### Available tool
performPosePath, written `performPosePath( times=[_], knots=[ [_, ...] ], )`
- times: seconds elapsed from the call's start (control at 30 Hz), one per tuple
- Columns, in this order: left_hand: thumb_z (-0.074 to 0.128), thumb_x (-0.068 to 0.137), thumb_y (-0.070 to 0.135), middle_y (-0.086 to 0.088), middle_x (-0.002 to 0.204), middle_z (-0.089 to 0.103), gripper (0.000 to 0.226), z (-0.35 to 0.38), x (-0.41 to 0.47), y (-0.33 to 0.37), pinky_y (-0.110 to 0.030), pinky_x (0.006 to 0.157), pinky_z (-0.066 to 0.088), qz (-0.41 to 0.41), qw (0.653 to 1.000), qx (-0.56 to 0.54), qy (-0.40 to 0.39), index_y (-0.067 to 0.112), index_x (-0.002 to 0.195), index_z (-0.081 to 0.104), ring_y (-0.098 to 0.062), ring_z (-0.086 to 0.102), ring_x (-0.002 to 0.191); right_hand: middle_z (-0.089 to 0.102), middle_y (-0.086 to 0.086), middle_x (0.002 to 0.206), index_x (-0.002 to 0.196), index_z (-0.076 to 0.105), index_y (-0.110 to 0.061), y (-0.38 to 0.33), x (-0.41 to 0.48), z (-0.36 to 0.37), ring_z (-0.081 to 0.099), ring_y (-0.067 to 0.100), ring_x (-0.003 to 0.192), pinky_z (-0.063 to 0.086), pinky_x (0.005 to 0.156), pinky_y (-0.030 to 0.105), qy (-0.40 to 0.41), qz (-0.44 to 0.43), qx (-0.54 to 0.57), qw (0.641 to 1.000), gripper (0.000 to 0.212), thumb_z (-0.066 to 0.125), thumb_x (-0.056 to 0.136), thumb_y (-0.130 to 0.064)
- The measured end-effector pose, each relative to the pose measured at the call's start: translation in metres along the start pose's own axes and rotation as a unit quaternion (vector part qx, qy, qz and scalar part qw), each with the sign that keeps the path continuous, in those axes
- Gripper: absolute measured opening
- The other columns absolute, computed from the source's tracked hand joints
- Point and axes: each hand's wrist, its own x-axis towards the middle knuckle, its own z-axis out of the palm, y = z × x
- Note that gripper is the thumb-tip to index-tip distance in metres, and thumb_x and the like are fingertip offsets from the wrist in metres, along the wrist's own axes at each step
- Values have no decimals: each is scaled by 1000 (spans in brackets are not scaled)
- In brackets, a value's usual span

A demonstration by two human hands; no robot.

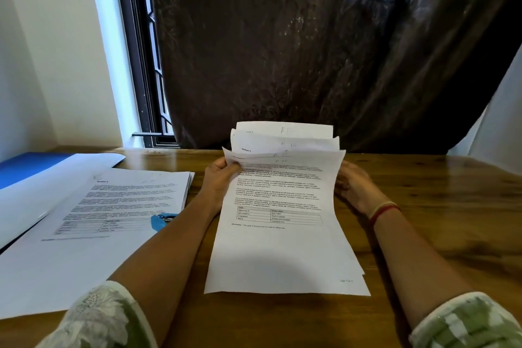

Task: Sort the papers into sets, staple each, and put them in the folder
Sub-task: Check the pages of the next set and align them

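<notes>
A loose bundle of printed sheets (285, 251) stands tilted in front of me, its top edges fanned apart and its lower edge on the table. My left hand (221, 181) pinches the upper left corner of the sheets with the thumb on the front page. My right hand (354, 186) is behind the right edge of the bundle, fingers partly hidden by the paper. To the left lies a second stack of printed papers (93, 215). A small blue stapler (161, 220) lies at that stack's right edge, by my left forearm. The blue folder (25, 168) lies open at the far left.
The wooden table (440, 229) extends bare to the right of the bundle. A dark curtain (310, 45) hangs right behind the table's far edge. A window with a dark frame (144, 65) is at the back left.
</notes>
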Motion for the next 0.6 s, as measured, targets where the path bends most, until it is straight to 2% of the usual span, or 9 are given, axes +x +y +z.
performPosePath(
  times=[0.1,0.2,0.3,0.4,0.47,0.6],
  knots=[
    [58,90,3,-19,106,68,16,0,0,1,-44,80,57,1,1000,-15,-9,8,103,66,-36,66,92,66,17,119,123,62,-9,2,-2,6,60,38,112,53,92,49,-87,-6,-23,996,31,57,96,-24],
    [58,91,4,-22,109,67,20,-1,0,0,-41,77,57,5,1000,-5,-20,4,109,64,-36,66,93,67,21,114,117,65,-6,-1,-5,12,64,41,101,51,92,55,-85,-28,-27,996,29,56,96,-23],
    [57,91,3,-24,111,65,22,-2,2,-2,-48,85,54,5,1000,2,-20,-1,111,62,-39,64,95,69,20,106,110,68,-6,-2,-8,13,68,33,86,54,83,50,-63,-29,-43,997,24,56,96,-21],
    [57,90,1,-19,103,68,16,-1,1,-1,-45,82,55,3,1000,-3,-12,3,105,65,-35,66,91,72,13,95,104,68,-6,0,-9,13,70,24,75,59,65,35,-75,-18,-70,995,16,56,96,-14],
    [58,90,2,-17,101,70,15,0,1,-1,-45,82,55,-1,1000,-5,-9,6,101,66,-34,67,90,73,10,90,97,70,-8,0,-9,13,70,22,73,58,61,31,-83,-11,-82,993,12,58,94,-9],
    [58,90,2,-20,108,68,19,1,1,-2,-46,85,54,-7,1000,-1,-6,4,108,64,-37,66,95,73,8,84,88,70,-11,-4,-13,15,71,21,71,57,59,31,-80,5,-92,992,12,60,93,-8]
  ],
)
